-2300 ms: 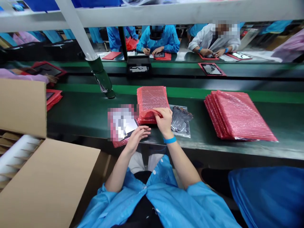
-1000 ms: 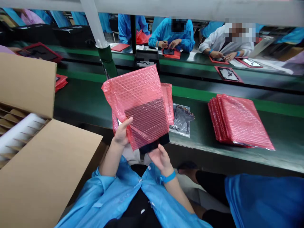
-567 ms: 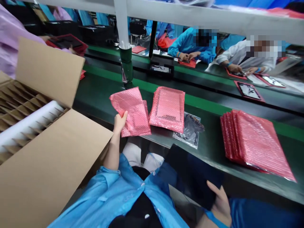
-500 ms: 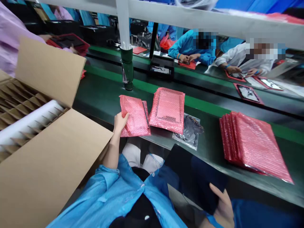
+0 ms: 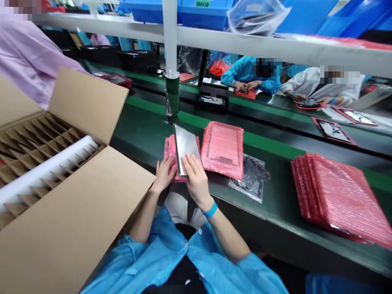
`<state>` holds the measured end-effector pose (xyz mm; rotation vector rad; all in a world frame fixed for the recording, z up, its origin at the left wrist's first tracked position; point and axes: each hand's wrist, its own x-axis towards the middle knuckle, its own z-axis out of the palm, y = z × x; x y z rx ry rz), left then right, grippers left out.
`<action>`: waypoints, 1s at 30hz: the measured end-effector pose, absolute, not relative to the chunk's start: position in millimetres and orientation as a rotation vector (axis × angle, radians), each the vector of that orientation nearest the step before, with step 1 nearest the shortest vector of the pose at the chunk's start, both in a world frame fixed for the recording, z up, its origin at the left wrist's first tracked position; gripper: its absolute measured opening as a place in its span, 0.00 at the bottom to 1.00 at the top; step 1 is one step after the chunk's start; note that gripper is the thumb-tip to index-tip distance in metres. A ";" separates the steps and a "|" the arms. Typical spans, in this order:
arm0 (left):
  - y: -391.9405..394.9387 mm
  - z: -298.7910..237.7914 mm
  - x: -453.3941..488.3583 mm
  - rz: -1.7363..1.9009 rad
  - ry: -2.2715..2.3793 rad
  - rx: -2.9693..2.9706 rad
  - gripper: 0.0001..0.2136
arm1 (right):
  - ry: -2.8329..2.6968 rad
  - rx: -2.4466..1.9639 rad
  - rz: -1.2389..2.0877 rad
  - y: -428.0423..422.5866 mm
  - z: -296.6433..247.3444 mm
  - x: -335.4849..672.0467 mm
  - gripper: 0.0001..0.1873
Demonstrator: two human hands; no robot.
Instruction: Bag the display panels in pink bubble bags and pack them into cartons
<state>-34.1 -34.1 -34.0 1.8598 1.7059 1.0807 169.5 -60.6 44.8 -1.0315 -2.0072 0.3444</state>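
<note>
My right hand (image 5: pixel 196 178) grips the lower part of a thin flat screen panel (image 5: pixel 186 143), its silvery face toward me and its edge dark. The panel stands tilted over a pink bubble-wrap bag (image 5: pixel 170 148) near the bench's front edge. At the bag's lower left, my left hand (image 5: pixel 165 174) has its fingers curled on the pink wrap; the panel partly covers the bag. Just to the right lies another pink bubble-wrap bag (image 5: pixel 223 149) with a dark-edged flat item showing through. Partly beneath that one is a clear plastic bag (image 5: pixel 249 185) with dark parts inside.
On the left stands an open cardboard box (image 5: pixel 82 216) with cardboard dividers and a white foam strip. A stack of pink bubble-wrap bags (image 5: pixel 349 192) lies at the right. A post (image 5: pixel 172 98) rises behind the bags, under a shelf (image 5: pixel 260 45). Co-workers sit across the bench.
My right hand has brought the panel from low on the right up to the left bubble-wrap bag; its silvery face now shows. My left hand has stayed at the bag, its grip shifted lower.
</note>
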 end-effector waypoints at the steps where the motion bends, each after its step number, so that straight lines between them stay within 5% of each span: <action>1: -38.3 -36.4 -36.1 1.155 1.701 1.813 0.23 | -2.123 -1.095 0.273 -48.5 38.3 160.1 0.32; 8: -65.1 -52.4 -43.7 1.454 1.697 1.767 0.19 | -2.473 -1.123 0.326 -29.5 -2.1 158.0 0.42; 15: -75.8 -66.1 -36.2 1.301 1.615 2.198 0.13 | -1.927 -1.113 0.448 -87.4 3.7 259.2 0.12; 24: -70.9 -64.9 -32.4 1.302 1.595 2.167 0.11 | -1.266 -2.271 0.225 -82.2 -4.5 459.1 0.28; 30: -73.1 -66.5 -27.8 1.311 1.581 2.143 0.12 | -1.240 -2.351 0.389 -74.7 -8.6 467.8 0.13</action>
